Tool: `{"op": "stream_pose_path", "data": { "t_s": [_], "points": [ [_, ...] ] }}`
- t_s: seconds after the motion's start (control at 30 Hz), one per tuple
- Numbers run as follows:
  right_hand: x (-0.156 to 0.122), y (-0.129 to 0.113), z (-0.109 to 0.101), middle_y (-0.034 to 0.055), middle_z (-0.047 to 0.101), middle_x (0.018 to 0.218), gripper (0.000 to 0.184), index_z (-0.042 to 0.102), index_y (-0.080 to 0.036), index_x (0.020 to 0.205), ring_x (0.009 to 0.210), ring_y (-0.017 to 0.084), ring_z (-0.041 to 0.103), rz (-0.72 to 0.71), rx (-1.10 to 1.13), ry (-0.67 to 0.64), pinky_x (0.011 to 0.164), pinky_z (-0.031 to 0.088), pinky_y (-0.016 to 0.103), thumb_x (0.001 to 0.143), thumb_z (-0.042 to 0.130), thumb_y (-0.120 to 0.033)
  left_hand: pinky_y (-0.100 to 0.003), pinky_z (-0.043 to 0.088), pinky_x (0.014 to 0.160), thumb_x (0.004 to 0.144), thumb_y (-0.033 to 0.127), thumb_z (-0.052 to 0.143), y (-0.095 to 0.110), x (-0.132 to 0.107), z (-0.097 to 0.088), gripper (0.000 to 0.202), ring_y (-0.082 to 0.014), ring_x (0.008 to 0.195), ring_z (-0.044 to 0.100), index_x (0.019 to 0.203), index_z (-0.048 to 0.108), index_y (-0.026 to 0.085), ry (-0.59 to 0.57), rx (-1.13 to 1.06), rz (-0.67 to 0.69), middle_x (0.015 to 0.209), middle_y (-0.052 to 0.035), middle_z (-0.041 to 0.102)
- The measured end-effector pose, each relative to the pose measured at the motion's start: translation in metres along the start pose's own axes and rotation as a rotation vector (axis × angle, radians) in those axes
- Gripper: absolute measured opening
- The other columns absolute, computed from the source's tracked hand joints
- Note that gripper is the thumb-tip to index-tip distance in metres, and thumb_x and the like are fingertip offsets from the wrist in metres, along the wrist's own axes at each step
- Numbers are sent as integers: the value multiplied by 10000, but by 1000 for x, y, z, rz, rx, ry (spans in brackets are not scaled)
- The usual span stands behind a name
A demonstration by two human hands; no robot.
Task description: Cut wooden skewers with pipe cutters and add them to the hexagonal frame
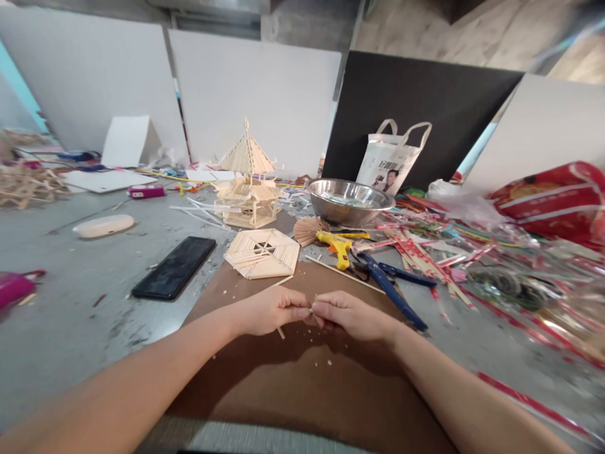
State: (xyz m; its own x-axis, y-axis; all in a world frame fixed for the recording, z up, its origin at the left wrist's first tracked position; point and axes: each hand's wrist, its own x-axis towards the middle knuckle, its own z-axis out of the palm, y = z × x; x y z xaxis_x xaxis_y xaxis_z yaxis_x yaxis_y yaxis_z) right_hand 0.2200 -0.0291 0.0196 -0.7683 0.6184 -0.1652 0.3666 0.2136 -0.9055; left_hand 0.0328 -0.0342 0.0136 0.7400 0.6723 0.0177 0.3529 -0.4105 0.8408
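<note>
My left hand (276, 310) and my right hand (348, 313) meet over a brown board (331, 397), fingers pinched together. Between the fingertips shows the pale end of a thin wooden stick (311, 310), mostly hidden by the fingers. Below my left hand pokes out another stick end (281, 332); whether it is the same stick I cannot tell. Just beyond my left hand, a loose stick (283, 281) lies near a flat hexagonal panel (243, 255) made of sticks. Behind that stands a stick-built pavilion model (250, 208) with a pointed roof.
A yellow glue gun (338, 248) and blue-handled pliers (390, 290) lie right of the panel. Farther back are a steel bowl (350, 211) and a white bag (392, 157). A black phone (174, 268) lies left. Red-and-white wrappers (420, 255) clutter the right side.
</note>
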Motion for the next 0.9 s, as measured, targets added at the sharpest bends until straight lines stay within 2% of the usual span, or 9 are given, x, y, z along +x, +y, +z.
{"op": "stream_pose_path", "data": {
  "t_s": [0.13,0.2,0.4,0.6,0.73,0.9],
  "points": [
    [0,1,1,-49,360,540,356,416,-157,621,442,51,308,24,92,26,418,247,184,804,320,-448,-158,320,567,798,343,382,5,-1,-1,256,-68,607,418,727,527,145,27,-38,-6,652,34,501],
    [0,0,2,-49,361,536,361,403,-161,612,452,56,319,16,31,56,435,259,187,811,302,-445,-159,317,555,799,351,373,4,0,-1,267,-70,600,410,700,507,142,38,9,-10,638,35,483],
    [6,1,5,4,502,624,332,491,-153,664,582,91,423,-44,-631,237,551,288,215,843,282,-337,-188,325,560,800,331,348,-7,3,3,247,-100,626,465,720,514,167,91,330,-105,671,17,548],
    [8,4,11,26,552,655,373,513,-176,699,592,109,469,63,-988,327,527,246,234,857,221,-346,-222,323,522,800,303,317,-6,1,8,236,-150,647,534,755,530,213,172,568,-232,717,-13,602],
    [10,5,12,34,576,679,386,528,-195,725,607,123,506,151,-1081,390,513,230,243,854,212,-374,-245,335,527,803,303,305,-7,1,9,245,-184,687,561,813,537,223,203,660,-320,764,-39,619],
    [11,15,-1,23,610,776,334,536,-222,819,728,142,547,198,-1035,464,578,298,228,849,242,-377,-244,360,581,825,312,267,-12,1,-1,290,-157,685,545,771,526,194,337,636,-237,722,-30,600]
  ]
}}
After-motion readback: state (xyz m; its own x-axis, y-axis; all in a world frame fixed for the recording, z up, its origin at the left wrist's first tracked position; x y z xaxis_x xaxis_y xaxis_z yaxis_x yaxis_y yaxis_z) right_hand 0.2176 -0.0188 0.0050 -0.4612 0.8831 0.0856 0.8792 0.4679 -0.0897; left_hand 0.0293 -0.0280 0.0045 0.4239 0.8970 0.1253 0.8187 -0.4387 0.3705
